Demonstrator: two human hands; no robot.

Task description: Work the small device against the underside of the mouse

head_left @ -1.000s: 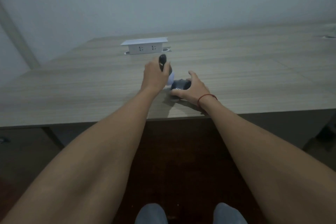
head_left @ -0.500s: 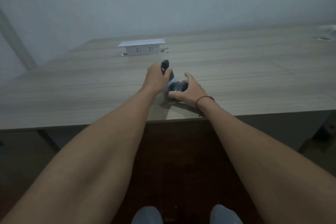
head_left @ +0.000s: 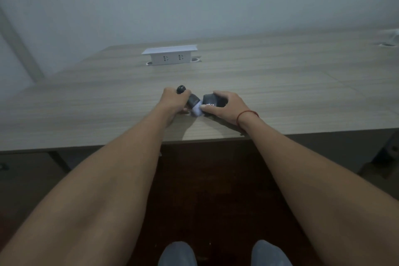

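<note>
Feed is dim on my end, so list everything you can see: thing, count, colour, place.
dark handle-shaped object: 1, black with a pale end, gripped in the left hand near the table's front edge
dark case: 1, black with white lettering, under the right hand
socket box: 1, white, raised from the table farther back
table: 1, grey-brown woodgrain, across the view
red string: 1, on the right wrist
left hand: 1, grips the object
right hand: 1, holds the case

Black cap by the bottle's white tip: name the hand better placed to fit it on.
Right. The right hand already grips the black cap just beside the white tip, while the left hand is wrapped round the dark bottle, steadying it.
</note>
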